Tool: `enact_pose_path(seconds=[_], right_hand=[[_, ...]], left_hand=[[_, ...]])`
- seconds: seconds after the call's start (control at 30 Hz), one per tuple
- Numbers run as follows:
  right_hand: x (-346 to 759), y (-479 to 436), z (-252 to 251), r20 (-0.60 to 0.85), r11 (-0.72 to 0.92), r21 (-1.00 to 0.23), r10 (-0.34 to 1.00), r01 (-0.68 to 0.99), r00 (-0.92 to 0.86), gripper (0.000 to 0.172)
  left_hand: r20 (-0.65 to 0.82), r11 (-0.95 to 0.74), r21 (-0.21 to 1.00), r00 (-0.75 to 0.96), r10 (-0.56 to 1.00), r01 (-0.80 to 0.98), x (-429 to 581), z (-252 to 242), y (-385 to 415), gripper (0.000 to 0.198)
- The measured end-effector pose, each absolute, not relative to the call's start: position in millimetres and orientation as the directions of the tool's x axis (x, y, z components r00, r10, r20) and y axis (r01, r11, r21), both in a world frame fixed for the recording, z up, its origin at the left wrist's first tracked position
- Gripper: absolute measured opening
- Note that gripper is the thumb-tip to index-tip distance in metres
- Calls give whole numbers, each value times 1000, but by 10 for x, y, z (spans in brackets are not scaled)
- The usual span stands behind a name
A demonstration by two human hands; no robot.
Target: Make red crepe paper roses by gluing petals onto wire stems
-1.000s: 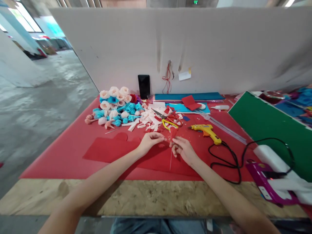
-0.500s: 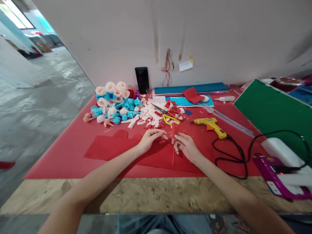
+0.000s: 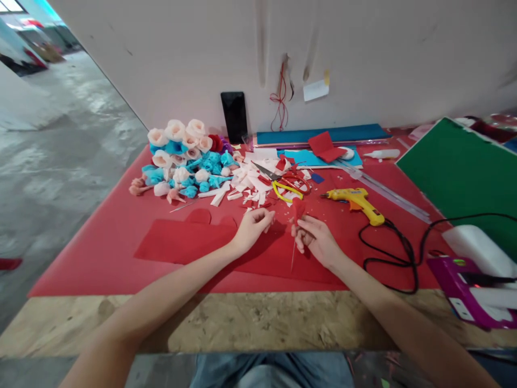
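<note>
My right hand point(image 3: 317, 237) pinches a thin stick point(image 3: 293, 257) that carries a red paper flower bud point(image 3: 298, 207) at its top. The stick stands nearly upright, its lower end over the red paper. To the left, apart from the bud, my left hand point(image 3: 254, 226) has thumb and fingers drawn together. Anything between those fingertips is too small or hidden to make out. Under both hands lies a long sheet of red crepe paper point(image 3: 177, 240). Rounded red petals point(image 3: 198, 216) show at its far edge.
Paper flowers point(image 3: 175, 159) are heaped at the back left beside pale scraps point(image 3: 246, 186). Yellow-handled scissors point(image 3: 286, 191) lie beyond my hands. A yellow glue gun point(image 3: 357, 203), its black cord point(image 3: 410, 264) and a purple power strip point(image 3: 460, 288) are on the right. A phone point(image 3: 234, 117) leans on the wall.
My left hand's fingers have closed together and it has drawn a little away from the bud. The view has shifted slightly; my right hand still holds the stick.
</note>
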State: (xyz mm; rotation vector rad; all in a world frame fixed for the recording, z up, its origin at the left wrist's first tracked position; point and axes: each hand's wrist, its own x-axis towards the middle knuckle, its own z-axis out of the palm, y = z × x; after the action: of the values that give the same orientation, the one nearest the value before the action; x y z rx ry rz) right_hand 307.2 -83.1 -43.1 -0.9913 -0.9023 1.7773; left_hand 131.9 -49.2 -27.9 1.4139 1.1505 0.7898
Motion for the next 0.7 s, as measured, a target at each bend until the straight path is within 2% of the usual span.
enact_pose_path(seconds=[0.17,0.3,0.4,0.53,0.6,0.7], right_hand=[[3088,-842,-428,-262,-356,-870,920,-341,-292,31],[3109,-846,-421,-256,-355,-867,919,-349,-299,31],[3149,-826,-395,-229,-334,-866,926,-371,-299,30],[3209,-817,-199,-147,-256,-870,950,-421,-274,26],[3212,-833,-19,-93,-200,-876,963,-440,-254,19],[3162,-828,254,-35,-135,-892,972,-432,-231,17]], left_hand=[[-94,-46,946,408,908,322,1263,-211,-405,31],[27,-290,854,520,854,431,1155,-26,-330,29],[155,-515,698,597,787,498,1116,101,-321,17],[204,-692,508,709,675,513,1134,146,-357,38],[205,-754,415,755,623,510,1150,130,-380,42],[206,-871,149,847,490,468,1163,102,-405,36]])
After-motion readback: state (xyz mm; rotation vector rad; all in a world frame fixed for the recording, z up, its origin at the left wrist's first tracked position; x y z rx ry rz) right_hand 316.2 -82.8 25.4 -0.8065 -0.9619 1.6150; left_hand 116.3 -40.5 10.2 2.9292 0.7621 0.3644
